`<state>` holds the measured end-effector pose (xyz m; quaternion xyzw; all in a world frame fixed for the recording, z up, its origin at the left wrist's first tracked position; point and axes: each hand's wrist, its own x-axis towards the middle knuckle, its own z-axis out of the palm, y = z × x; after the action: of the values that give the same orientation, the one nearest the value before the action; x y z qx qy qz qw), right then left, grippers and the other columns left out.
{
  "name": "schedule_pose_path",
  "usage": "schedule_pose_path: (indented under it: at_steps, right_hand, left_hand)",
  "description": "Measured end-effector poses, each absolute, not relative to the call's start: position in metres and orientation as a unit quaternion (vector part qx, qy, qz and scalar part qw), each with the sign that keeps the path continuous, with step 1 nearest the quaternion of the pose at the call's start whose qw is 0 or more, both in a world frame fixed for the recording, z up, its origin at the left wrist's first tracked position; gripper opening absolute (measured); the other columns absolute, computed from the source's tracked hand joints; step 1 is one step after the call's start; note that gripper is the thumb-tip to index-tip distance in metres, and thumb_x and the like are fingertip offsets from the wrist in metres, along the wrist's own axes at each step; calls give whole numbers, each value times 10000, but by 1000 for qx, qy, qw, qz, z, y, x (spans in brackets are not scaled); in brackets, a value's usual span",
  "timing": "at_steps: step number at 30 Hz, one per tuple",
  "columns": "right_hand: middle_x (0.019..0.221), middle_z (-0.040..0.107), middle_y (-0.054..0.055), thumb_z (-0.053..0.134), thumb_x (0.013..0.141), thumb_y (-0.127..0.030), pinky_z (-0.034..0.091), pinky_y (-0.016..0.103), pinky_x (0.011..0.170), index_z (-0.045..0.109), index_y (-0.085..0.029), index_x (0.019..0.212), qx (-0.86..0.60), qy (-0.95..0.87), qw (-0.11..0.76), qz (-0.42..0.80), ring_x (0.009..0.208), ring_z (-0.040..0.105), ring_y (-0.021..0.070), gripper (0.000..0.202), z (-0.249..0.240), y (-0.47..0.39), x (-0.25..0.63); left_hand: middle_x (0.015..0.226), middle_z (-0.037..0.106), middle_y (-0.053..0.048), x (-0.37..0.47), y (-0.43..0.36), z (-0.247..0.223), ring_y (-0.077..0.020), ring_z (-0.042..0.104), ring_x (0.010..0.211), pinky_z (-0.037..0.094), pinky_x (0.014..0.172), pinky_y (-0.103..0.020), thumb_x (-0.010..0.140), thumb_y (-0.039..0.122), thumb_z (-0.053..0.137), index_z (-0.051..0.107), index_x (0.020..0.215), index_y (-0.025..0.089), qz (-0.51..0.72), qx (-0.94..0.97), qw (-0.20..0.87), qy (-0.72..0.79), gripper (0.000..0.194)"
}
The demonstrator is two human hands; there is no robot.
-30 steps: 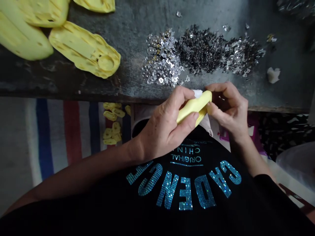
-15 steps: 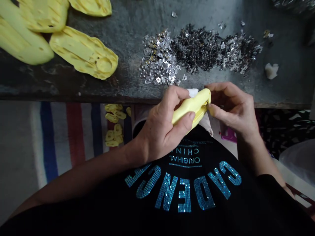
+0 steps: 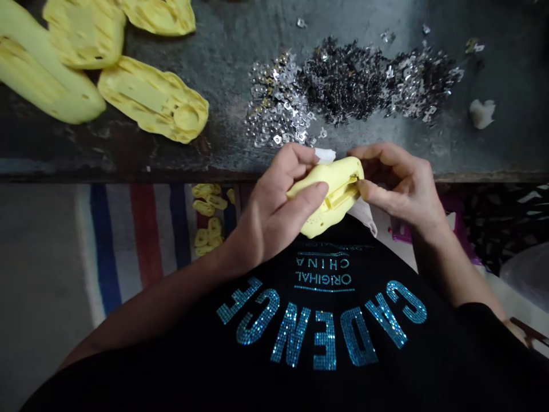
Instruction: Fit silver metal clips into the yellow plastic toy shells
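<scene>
smooth yellow plastic shell [image 3: 328, 194] now turned slot-up, gripped in both hands, left [image 3: 274, 214] and right [image 3: 397, 183] pinching its end

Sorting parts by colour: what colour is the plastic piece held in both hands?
Pale yellow; the plastic piece shows best in the head view.

Readable text, one item only: black shirt [image 3: 326, 320] worn by the person, seen upside down from above.

- Large arched word in blue-green sparkling studs across the chest: "CADENCE" [image 3: 321, 329]. The last letter, at the picture's left end, is partly cut off by the forearm.
- Above it in the picture, a smaller line in the same studs: "ORIGINAL" [image 3: 323, 279].
- One line further up, smaller again: "CHINA" [image 3: 323, 263].
- A thin studded rule runs under "ORIGINAL"; a further tiny line near the collar is too small to read.

No other lettering, number or label can be read.
</scene>
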<state>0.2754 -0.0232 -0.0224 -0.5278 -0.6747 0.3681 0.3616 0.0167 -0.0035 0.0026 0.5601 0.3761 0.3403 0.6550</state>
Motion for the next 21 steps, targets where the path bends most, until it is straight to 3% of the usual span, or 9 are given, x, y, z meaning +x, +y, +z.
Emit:
schedule_pose_path:
  at_steps: [4,10,14,21]
  right_hand:
    - [1198,836,74,818,1028,-627,700,402,803,803,-292,1403,-532,-644,372,406,973,800,247,503,-14,-24,278]
    - [1208,845,55,824,1001,-689,704,460,869,827,-352,1398,-545,-636,361,409,1023,798,267,521,-4,-25,283]
    - [1227,857,55,854,994,-652,716,472,897,814,-351,1427,-535,-622,364,441,1027,806,267,529,-2,-26,289]
    - [1190,849,46,899,987,-492,692,408,887,839,-307,1370,-533,-625,372,432,974,799,239,430,7,-25,286]
  left_hand:
    - [1269,797,-74,19,-2,2,-241,836,1011,740,799,-362,1118,343,643,609,1353,271,343,490,705,380,248]
    - [1118,785,-48,20,4,-4,-208,810,864,701,698,-339,1107,405,646,596,1307,281,337,502,698,383,241]
    - [1104,759,-44,20,2,-6,-211,781,844,674,668,-342,1132,442,614,603,1329,294,341,545,664,381,247]
    - [1096,740,-22,17,-5,8,-203,739,923,639,815,-345,1113,354,669,632,1403,306,356,651,567,358,296]
